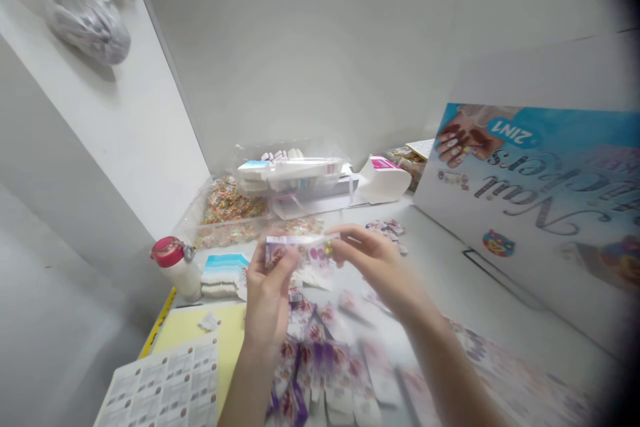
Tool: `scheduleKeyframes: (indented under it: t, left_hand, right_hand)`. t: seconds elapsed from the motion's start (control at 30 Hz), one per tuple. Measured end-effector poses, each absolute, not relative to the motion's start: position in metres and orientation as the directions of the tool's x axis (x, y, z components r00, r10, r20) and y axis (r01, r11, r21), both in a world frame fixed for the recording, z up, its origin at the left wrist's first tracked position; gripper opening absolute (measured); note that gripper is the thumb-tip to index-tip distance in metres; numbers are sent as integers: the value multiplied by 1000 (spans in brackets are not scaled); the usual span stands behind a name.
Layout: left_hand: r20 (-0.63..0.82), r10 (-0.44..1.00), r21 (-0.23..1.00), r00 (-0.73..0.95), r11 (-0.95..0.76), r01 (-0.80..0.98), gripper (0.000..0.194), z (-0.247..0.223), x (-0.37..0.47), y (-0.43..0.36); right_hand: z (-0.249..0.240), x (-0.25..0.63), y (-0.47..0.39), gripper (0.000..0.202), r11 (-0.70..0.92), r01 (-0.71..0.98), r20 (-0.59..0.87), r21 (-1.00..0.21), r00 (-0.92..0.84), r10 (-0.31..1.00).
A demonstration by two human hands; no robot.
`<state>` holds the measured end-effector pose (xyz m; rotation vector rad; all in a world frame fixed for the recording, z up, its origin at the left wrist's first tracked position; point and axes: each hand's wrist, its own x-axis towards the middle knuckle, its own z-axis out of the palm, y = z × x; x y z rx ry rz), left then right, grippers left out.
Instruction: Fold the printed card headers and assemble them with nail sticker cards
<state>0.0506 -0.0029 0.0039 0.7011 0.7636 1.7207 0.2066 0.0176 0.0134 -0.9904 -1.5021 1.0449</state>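
A small purple-and-white printed box [311, 250] is held up over the table between my two hands. My left hand [270, 280] grips its left end, thumb across the printed front. At the right end, the fingertips of my right hand [363, 250] pinch the box near its edge. Pictures of nails and coloured dots show on its face, blurred. Below my hands lie many similar purple printed packs [320, 360], partly overlapping and partly hidden by my left forearm. A smaller group of packs [387, 227] lies beyond my right hand.
A red-lidded bottle [177, 270] stands left, beside a stack of blue-and-white cards [225, 273]. Label sheets [165, 380] lie front left. Behind are a tub of colourful bits [233, 203] and a plastic-wrapped container [300, 173]. A large printed carton [540, 200] fills the right.
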Motion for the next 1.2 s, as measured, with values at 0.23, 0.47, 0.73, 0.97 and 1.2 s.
scheduleKeyframes:
  t: [0.23,0.47,0.73,0.97,1.2]
  left_hand:
    - [158,985,984,-66,-162,-68,36,10,42,-9]
    - [166,984,955,67,-177,239,30,10,42,-12]
    - [207,974,962,91,-220,161,23,9,47,-14]
    - [167,976,984,137,-174,40,27,8,49,-13]
    - [198,952,958,232,-238,158,26,11,45,-16]
  right_hand:
    - [15,211,10,22,424,103,420,-900,-59,905]
    - [12,211,12,17,492,140,485,-859,-83,870]
    - [16,203,6,12,602,298,591,-741,-138,795]
    - [20,212,7,22,706,314,595,-635,-383,706]
    - [17,214,9,2,682,289,645,-672,-226,730]
